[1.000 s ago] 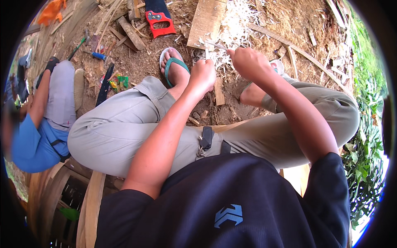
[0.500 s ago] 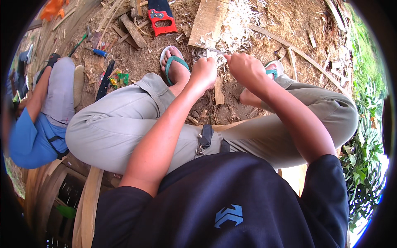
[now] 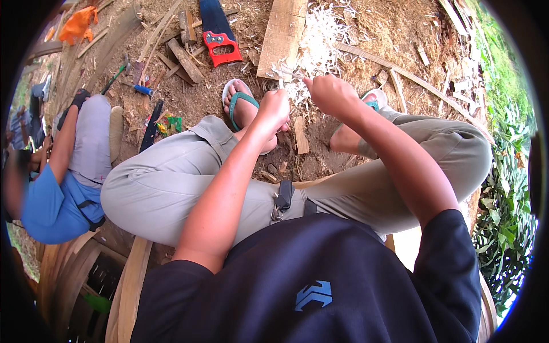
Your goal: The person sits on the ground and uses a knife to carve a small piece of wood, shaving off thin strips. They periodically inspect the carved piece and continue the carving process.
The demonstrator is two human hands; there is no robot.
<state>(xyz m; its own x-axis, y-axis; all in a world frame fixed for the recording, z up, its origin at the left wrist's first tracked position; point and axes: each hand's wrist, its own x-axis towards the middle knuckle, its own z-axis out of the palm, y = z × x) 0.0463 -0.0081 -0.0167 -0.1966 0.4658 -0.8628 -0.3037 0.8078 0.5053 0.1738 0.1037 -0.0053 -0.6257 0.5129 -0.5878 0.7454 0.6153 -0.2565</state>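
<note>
My left hand is closed around a thin wooden stick, whose pale end pokes up above the fist. To its right, my right hand is closed around a knife; the handle is hidden in the fist. The narrow blade points left, across the top of the stick, with pale curls of wood by it. Whether the edge touches the stick is hard to tell. Both hands are held out over the ground between my sandalled feet. Just beyond them lies a wide wooden board, with a heap of white shavings beside it.
A handsaw with a red handle lies beyond my left foot, near wood offcuts. A small wood block lies between my feet. At the left sits another person in a blue shirt, near a blue-handled tool. Green plants edge the right.
My hands have drawn apart: the left has come back toward me and leftward, baring the stick's end. The knife stays in my right hand. The whole view has shifted slightly.
</note>
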